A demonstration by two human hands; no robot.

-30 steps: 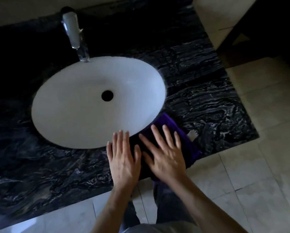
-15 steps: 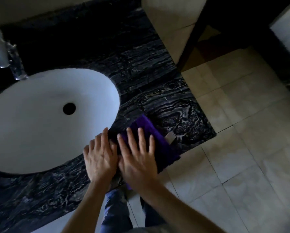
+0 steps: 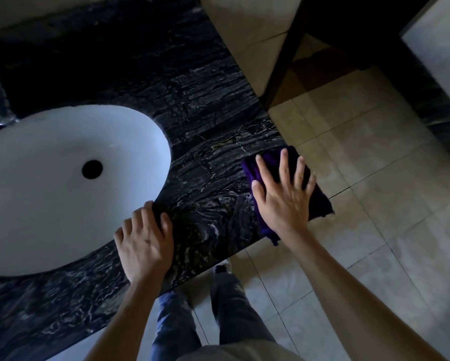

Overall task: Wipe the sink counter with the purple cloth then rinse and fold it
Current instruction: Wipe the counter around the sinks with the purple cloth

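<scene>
Head view: right hand [image 3: 283,196] spread flat, fingers splayed, pressing purple cloth [image 3: 320,201] onto dark marble tabletop [image 3: 205,142] at its far right corner. Cloth edge beyond the fingertips already overhanging the floor [image 3: 362,142]. Left hand [image 3: 144,241] loosely curled, empty, braced beside the white sink [image 3: 49,178] rim. Risk, judged: another outward stroke, cloth sliding off the corner; flat palm, no grip to catch it.
</scene>
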